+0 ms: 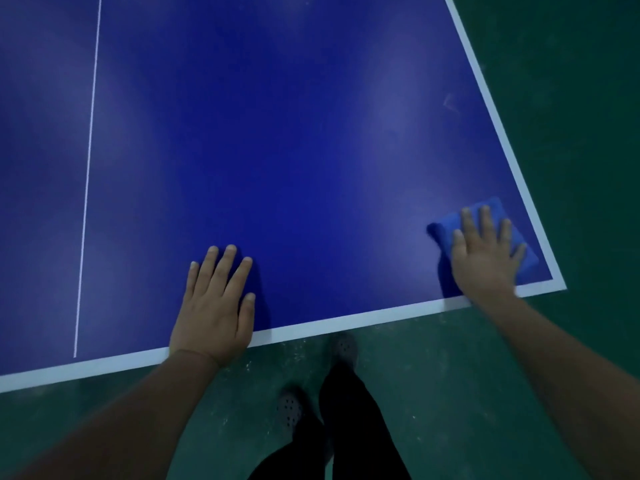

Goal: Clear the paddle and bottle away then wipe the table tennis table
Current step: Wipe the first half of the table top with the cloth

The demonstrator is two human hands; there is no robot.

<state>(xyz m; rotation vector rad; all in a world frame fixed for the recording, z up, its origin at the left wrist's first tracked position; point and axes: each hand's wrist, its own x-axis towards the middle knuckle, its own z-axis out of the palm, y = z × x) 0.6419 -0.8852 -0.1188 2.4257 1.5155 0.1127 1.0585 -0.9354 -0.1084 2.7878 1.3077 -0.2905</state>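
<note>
Wiping is clearly the stage we're at here. The right hand [485, 252] lies flat with straight, spread fingers on top of a folded blue cloth [483, 233], pressing it onto the table tennis table [277, 133] right in the near right corner, just inside the white edge line [346, 323]. A flat palm makes sense: it spreads pressure across the whole pad rather than bunching it up.

The left hand [216, 303] is also open, fingers straight, palm down on the bare blue surface beside the near edge, holding nothing. My guess is it's there as a brace so the person can lean and reach across.

No paddle or bottle anywhere in view, so that part looks done, at least on this half. The white centre line [88, 168] runs off to the left, with plenty of tabletop probably left to cover. Dark trousers and perforated shoes [289, 408] stand on the green floor [571, 98].
</note>
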